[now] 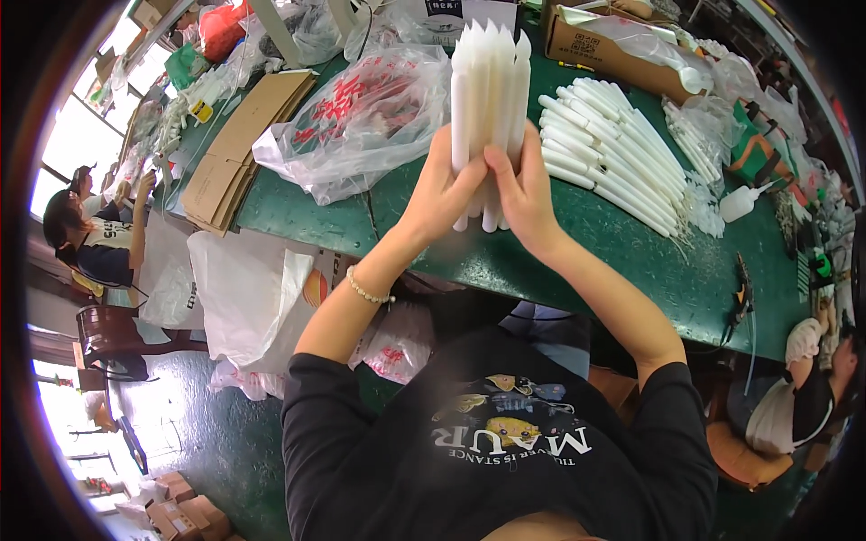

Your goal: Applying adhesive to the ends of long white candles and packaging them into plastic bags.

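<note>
Upright above the table's near part stands a bundle of several white candle sticks with flame-shaped tips [488, 99]. My left hand [440, 185] wraps its left side, and my right hand [530, 187] grips it from the right. Both thumbs press on the front of the bundle, and the lower ends poke out beneath my hands. To the right, a pile of similar white sticks [613, 149] lies slanted on the green table [433, 257]. Fingers behind the bundle are hidden.
Left of my hands lie a clear plastic bag with red print [361, 117] and stacked flat cardboard [239, 149]. An open cardboard box [609, 54] stands behind the pile. A white squeeze bottle [740, 204] and black tool [742, 293] lie right. People sit at left [108, 239] and right [794, 401].
</note>
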Demonstrator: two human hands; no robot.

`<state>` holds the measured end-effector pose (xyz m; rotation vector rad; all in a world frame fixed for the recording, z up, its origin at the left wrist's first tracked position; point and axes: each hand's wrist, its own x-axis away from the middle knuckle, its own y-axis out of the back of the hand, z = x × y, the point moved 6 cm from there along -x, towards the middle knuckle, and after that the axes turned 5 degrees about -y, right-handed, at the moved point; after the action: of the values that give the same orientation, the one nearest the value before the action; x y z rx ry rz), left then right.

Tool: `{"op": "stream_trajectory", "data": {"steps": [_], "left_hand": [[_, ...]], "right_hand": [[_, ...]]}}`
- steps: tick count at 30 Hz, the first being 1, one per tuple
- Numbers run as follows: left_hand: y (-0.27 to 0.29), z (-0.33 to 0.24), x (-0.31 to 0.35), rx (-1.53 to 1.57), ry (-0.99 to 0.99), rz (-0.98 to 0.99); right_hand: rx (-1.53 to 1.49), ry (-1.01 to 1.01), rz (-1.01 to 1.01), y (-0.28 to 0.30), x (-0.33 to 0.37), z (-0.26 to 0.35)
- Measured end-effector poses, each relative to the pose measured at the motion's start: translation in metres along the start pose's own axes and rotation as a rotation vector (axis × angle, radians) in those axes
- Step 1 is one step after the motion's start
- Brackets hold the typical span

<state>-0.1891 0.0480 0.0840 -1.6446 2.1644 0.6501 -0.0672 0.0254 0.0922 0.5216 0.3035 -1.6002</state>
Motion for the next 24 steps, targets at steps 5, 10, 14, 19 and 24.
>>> {"op": "stream_trajectory", "data": {"steps": [5, 10, 14, 19, 24], "left_hand": [[0.011, -0.019, -0.008, 0.138, -0.033, -0.026], [0.010, -0.060, -0.029, 0.166, -0.073, -0.154], [0.011, -0.060, -0.026, 0.203, -0.036, -0.250], [0.019, -0.060, -0.022, 0.231, -0.021, -0.160], [0.040, -0.053, -0.017, 0.398, -0.059, -0.215]], "right_hand": [[-0.005, -0.094, 0.072, -0.005, 0.009, -0.003], [0.136, 0.064, 0.099, -0.013, 0.018, -0.019], [0.271, 0.292, 0.085, -0.015, 0.024, -0.004], [0.327, 0.388, 0.110, -0.015, 0.028, 0.001], [0.454, 0.477, 0.262, -0.025, 0.018, 0.012]]}}
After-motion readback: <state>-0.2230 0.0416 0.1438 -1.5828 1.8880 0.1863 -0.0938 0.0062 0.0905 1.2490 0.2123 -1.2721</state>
